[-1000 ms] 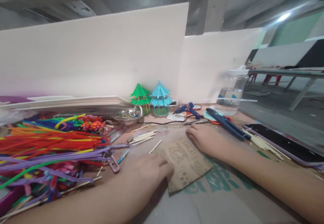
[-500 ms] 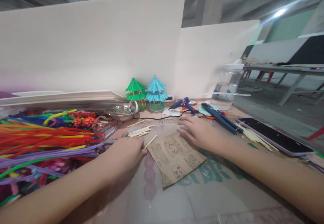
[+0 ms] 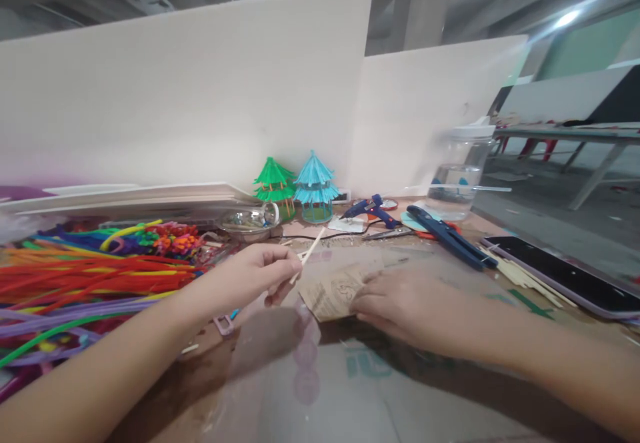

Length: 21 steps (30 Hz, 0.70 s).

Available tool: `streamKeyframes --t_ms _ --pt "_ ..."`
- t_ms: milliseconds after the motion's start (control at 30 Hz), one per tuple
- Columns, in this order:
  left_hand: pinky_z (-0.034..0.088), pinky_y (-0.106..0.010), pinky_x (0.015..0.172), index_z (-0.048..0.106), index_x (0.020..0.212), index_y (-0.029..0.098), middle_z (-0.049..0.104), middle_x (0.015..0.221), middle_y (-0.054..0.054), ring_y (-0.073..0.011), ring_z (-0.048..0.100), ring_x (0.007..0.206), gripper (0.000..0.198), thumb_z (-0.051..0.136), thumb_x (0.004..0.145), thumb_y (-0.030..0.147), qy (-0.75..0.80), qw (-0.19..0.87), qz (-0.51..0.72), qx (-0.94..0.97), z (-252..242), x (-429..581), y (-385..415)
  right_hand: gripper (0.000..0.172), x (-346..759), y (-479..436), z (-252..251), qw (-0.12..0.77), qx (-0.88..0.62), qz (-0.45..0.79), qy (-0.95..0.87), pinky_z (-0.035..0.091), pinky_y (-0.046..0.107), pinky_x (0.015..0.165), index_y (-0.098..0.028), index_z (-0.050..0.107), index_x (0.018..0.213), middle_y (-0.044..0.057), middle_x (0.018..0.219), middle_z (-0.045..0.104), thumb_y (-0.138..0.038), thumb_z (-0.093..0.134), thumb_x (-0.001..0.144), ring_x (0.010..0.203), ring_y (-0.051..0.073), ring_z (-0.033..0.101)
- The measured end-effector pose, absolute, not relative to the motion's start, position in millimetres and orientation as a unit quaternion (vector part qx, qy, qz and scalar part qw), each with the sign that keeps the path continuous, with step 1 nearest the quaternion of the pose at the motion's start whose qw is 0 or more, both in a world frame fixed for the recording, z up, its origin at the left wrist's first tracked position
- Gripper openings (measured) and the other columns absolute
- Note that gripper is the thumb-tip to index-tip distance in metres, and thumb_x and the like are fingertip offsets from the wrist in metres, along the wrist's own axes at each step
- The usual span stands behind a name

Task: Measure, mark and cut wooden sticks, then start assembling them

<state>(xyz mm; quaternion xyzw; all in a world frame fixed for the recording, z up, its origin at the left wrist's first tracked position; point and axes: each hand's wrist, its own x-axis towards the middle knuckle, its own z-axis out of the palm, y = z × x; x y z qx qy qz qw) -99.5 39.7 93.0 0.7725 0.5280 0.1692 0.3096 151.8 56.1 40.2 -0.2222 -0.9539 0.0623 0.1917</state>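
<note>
My left hand (image 3: 255, 273) pinches a thin wooden stick (image 3: 315, 246) between thumb and fingers, its tip pointing up and away from me. Just right of it, my right hand (image 3: 410, 303) has its fingers closed over the right side of a brown printed sheet of sandpaper (image 3: 327, 295). Part of that sheet is hidden under the hand, and its near edge looks lifted or bent. Beyond both hands stand a small green tiered-roof model (image 3: 273, 183) and a matching blue model (image 3: 315, 186).
Colourful pipe cleaners (image 3: 95, 276) are heaped at left, near a metal bowl (image 3: 245, 223). A blue glue gun (image 3: 373, 209), a dark blue cutter-like tool (image 3: 445, 236), loose sticks (image 3: 525, 276), a phone (image 3: 560, 273) and a water bottle (image 3: 457, 173) lie or stand at right.
My left hand has lifted from the table with the stick. My right hand has come nearer and closed on the sandpaper, whose near edge has moved away from me.
</note>
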Motion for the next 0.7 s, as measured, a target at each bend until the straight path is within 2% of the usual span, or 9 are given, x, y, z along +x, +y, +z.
streamKeyframes --t_ms 100,167,267,333,400,467,533,633,700 --pt "0.036 -0.022 0.047 0.045 0.061 0.020 0.048 0.049 0.005 -0.0080 0.045 0.044 0.034 0.045 0.084 0.044 0.468 0.419 0.267 0.731 93.4 -96.7 33.2 0.031 153.1 57.9 51.9 0.273 -0.304 0.086 -0.908 0.046 0.031 0.061 -0.020 0.067 0.080 0.006 0.072 0.068 -0.027 0.041 0.095 0.066 0.021 0.062" --pt "0.034 -0.021 0.046 0.046 0.062 0.019 0.047 0.048 0.006 -0.0067 0.043 0.043 0.033 0.046 0.086 0.042 0.454 0.440 0.292 0.718 91.8 -97.2 30.7 0.031 154.4 62.3 57.2 0.332 -0.356 0.200 -0.850 0.047 0.030 0.059 -0.021 0.065 0.081 0.005 0.076 0.069 -0.032 0.040 0.095 0.069 0.021 0.064" --pt "0.034 -0.020 0.046 0.048 0.065 0.019 0.048 0.048 0.007 -0.0060 0.042 0.042 0.030 0.049 0.087 0.040 0.436 0.467 0.315 0.702 91.0 -98.4 27.9 0.026 154.3 75.1 54.0 0.320 -0.394 0.363 -0.781 0.051 0.031 0.064 -0.021 0.066 0.090 0.005 0.083 0.070 -0.033 0.043 0.091 0.078 0.022 0.067" --pt "0.034 -0.020 0.045 0.048 0.065 0.019 0.048 0.048 0.007 -0.0061 0.042 0.042 0.030 0.050 0.086 0.040 0.431 0.474 0.314 0.700 92.3 -97.3 26.1 0.022 153.5 84.1 47.1 0.305 -0.432 0.355 -0.771 0.051 0.033 0.067 -0.020 0.066 0.097 0.005 0.081 0.069 -0.029 0.050 0.085 0.078 0.022 0.066" --pt "0.034 -0.021 0.045 0.047 0.064 0.019 0.047 0.048 0.007 -0.0063 0.042 0.041 0.030 0.050 0.085 0.040 0.447 0.472 0.304 0.696 94.0 -93.9 24.1 0.024 152.3 88.8 41.2 0.349 -0.459 0.285 -0.766 0.048 0.034 0.068 -0.018 0.066 0.100 0.004 0.078 0.066 -0.026 0.055 0.080 0.073 0.021 0.062" --pt "0.034 -0.021 0.045 0.046 0.064 0.020 0.046 0.047 0.008 -0.0066 0.040 0.040 0.028 0.049 0.084 0.040 0.470 0.459 0.291 0.696 93.3 -88.6 22.7 0.023 149.7 86.4 38.5 0.408 -0.444 0.272 -0.750 0.046 0.032 0.067 -0.018 0.065 0.097 0.002 0.073 0.061 -0.031 0.057 0.080 0.069 0.019 0.057" --pt "0.033 -0.021 0.045 0.046 0.064 0.021 0.045 0.047 0.008 -0.0070 0.040 0.041 0.027 0.049 0.082 0.041 0.476 0.437 0.276 0.711 87.6 -82.2 22.3 0.028 144.3 77.3 38.0 0.420 -0.393 0.371 -0.729 0.044 0.029 0.061 -0.018 0.064 0.094 -0.001 0.066 0.055 -0.042 0.058 0.082 0.063 0.016 0.054" --pt "0.032 -0.021 0.046 0.047 0.065 0.020 0.046 0.052 0.007 -0.0079 0.041 0.046 0.026 0.049 0.081 0.040 0.469 0.386 0.239 0.758 68.8 -73.6 23.9 0.050 131.6 60.4 36.2 0.381 -0.292 0.566 -0.670 0.038 0.025 0.049 -0.018 0.061 0.097 -0.003 0.063 0.051 -0.063 0.060 0.077 0.053 0.011 0.047" --pt "0.036 -0.022 0.049 0.051 0.067 0.020 0.050 0.057 0.006 -0.0096 0.046 0.051 0.026 0.047 0.086 0.038 0.472 0.340 0.209 0.786 53.2 -70.4 26.3 0.053 125.2 54.8 33.3 0.345 -0.265 0.621 -0.652 0.037 0.024 0.048 -0.019 0.059 0.092 -0.003 0.063 0.052 -0.068 0.061 0.074 0.051 0.011 0.046"
